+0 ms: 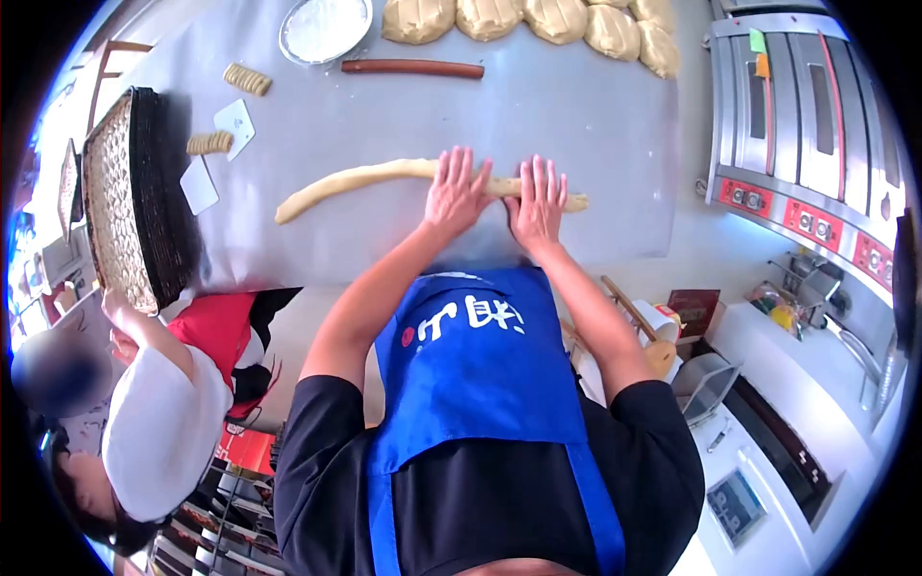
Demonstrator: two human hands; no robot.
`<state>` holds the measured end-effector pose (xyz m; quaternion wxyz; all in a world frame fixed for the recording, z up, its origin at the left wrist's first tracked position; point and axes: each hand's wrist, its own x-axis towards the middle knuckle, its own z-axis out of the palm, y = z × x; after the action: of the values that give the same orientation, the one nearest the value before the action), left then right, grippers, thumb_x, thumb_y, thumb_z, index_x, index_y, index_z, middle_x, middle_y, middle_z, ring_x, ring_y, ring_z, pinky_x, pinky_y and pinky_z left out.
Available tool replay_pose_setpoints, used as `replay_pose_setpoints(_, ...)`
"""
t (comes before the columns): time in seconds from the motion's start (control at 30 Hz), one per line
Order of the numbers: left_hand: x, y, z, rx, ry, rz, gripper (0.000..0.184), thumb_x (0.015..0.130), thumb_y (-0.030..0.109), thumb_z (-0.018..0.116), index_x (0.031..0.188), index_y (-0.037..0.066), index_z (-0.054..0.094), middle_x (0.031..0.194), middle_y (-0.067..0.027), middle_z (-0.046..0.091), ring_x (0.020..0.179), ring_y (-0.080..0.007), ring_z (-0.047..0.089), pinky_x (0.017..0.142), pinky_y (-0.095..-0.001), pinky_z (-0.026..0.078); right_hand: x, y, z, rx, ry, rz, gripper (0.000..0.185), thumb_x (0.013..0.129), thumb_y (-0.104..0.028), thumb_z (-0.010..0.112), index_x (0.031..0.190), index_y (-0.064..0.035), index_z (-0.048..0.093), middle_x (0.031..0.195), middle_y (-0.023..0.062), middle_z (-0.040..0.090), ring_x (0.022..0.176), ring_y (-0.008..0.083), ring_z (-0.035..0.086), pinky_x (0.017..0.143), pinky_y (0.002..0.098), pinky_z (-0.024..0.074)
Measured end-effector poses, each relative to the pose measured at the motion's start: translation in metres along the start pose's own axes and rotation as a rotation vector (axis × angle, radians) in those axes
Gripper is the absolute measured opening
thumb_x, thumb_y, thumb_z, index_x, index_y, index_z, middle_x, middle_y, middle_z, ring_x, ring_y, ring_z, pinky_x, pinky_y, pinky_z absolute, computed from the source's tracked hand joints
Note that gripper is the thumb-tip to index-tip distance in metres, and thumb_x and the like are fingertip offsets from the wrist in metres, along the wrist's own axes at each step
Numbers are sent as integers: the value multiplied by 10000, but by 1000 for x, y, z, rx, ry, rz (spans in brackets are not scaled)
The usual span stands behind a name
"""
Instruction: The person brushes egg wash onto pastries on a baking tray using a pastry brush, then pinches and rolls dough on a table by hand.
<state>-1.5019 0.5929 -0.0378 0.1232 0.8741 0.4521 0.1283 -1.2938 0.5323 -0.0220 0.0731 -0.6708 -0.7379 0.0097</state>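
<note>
A long rope of dough (360, 177) lies across the metal table (576, 115), its left end curving toward me. My left hand (455, 192) rests flat on the rope near its middle, fingers stretched away from me. Close to the rope's right end, my right hand (539, 204) presses down on it the same way, fingers extended. A short piece of the dough shows between the hands, and its tip sticks out past the right one. Beyond them lies a reddish-brown rolling pin (413, 68).
Several large dough lumps (490, 17) and a bowl of white powder (327, 27) stand at the far side. Leftward are sliced dough pieces (248, 79), white scrapers (199, 185) and a wicker tray (120, 202), with a person (163, 422) beside it. Ovens (816, 125) stand at right.
</note>
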Motion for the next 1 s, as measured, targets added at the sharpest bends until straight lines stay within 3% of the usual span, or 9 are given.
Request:
replay_pose_setpoints(0.1, 44, -12, -14, -31, -42, -151, 792, 943, 525, 705, 1532, 35, 504, 1533, -276, 480, 1436, -434, 441, 1195, -542, 342, 46, 22, 4, 72, 23, -59, 710, 1023, -523, 591, 1518, -18, 522, 1583, 244, 471, 1438, 441, 448, 1173, 593, 344)
replay_pose_setpoints(0.13, 54, -18, -12, -19, 15, -180, 760, 949, 517, 702, 1486, 9, 529, 1470, -262, 511, 1346, -421, 484, 1126, -530, 380, 66, 26, 5, 27, 109, -83, 656, 1024, -529, 594, 1422, -7, 578, 1432, 233, 556, 1286, 417, 528, 1075, 558, 418)
replay_pose_setpoints(0.27, 73, -14, -8, -30, -35, -268, 782, 981, 595, 627, 1482, 1, 538, 1458, -258, 525, 1390, -410, 453, 1179, -554, 341, 109, 52, -2, 6, -47, -78, 670, 1010, -546, 612, 1407, -6, 585, 1273, 194, 578, 1190, 388, 545, 1033, 515, 443)
replay_pose_setpoints(0.43, 57, -18, -16, 123, -13, -32, 908, 854, 656, 737, 1459, 6, 548, 1352, -225, 572, 1288, -374, 523, 1086, -483, 429, 87, 86, -17, 107, 48, -389, 695, 956, -597, 670, 1348, -28, 596, 1189, 160, 574, 1135, 349, 551, 973, 491, 463)
replay_pose_setpoints(0.5, 59, -36, -22, 123, -48, -32, 827, 812, 666, 756, 1324, 31, 616, 1212, -165, 620, 1194, -329, 571, 1041, -439, 461, 74, 104, -10, 28, -157, -360, 673, 903, -615, 724, 1248, -50, 604, 1129, 140, 566, 1132, 343, 555, 954, 475, 477)
replay_pose_setpoints(0.6, 68, -57, -14, 92, -114, 157, 628, 870, 653, 707, 1069, 63, 625, 1039, -93, 642, 1098, -287, 620, 975, -421, 515, 81, 113, -2, 2, -116, -402, 591, 898, -573, 748, 1172, -73, 594, 1073, 112, 569, 1082, 309, 596, 900, 443, 521)
replay_pose_setpoints(0.83, 51, -45, -33, -141, -285, 190, 619, 838, 615, 774, 1092, 68, 635, 1058, -101, 635, 1104, -298, 616, 1000, -458, 505, 68, 118, -18, 134, -178, -495, 596, 908, -557, 743, 1205, -61, 597, 1103, 112, 594, 1064, 306, 620, 898, 439, 543)
replay_pose_setpoints(0.93, 71, -18, -34, -14, -260, 134, 735, 801, 601, 814, 1251, 48, 635, 1184, -126, 629, 1204, -319, 587, 1063, -489, 470, 63, 121, -33, 196, -183, -424, 655, 909, -567, 735, 1292, -53, 600, 1178, 141, 612, 1117, 336, 611, 967, 478, 519)
replay_pose_setpoints(1.0, 80, 13, -23, -68, -230, 127, 979, 765, 646, 818, 1487, 41, 551, 1420, -156, 585, 1427, -354, 480, 1183, -497, 394, 63, 114, -42, 246, -124, -322, 674, 925, -560, 722, 1357, -60, 590, 1247, 156, 612, 1175, 352, 600, 1011, 489, 495)
